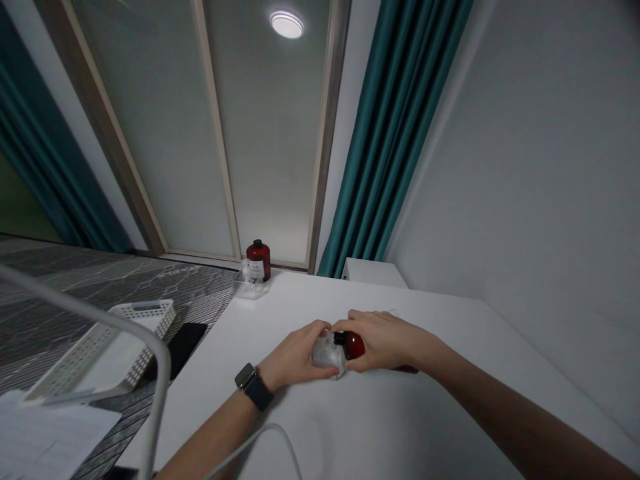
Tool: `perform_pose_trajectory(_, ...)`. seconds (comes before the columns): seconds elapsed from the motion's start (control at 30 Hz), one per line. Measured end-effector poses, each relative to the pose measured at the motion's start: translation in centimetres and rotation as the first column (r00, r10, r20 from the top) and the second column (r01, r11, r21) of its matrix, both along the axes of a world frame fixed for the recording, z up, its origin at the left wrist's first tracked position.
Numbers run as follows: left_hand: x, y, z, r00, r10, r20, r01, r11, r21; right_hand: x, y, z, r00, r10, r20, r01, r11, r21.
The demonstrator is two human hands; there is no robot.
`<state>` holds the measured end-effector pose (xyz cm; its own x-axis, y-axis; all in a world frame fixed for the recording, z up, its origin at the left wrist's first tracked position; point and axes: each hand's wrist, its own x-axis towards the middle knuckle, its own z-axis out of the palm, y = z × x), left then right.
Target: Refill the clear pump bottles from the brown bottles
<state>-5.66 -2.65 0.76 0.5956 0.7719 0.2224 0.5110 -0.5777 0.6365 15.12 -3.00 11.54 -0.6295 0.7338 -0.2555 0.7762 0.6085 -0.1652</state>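
Note:
My left hand wears a black-strapped smartwatch and is shut on a crumpled clear plastic wrap. My right hand is shut on a dark red bottle, whose black cap points left and touches the wrap. The hands nearly meet around these two items, and the fingers hide most of the bottle. Both rest just above the white desk. At the far end of the desk stands a similar red bottle with a black cap and white label.
A small clear plastic container sits by the far bottle. Left of the desk lie a white perforated tray, a black flat object and papers. A white lamp arm and white cable cross the foreground.

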Motion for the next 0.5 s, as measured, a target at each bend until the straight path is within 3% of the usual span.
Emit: perform_pose_trajectory(0.5, -0.11, 0.11, 0.06, 1.000, 0.013, 0.004, -0.013, 1.000, -0.007, -0.17, 0.17, -0.07, 1.000, 0.005, -0.006, -0.005, 1.000, -0.001)
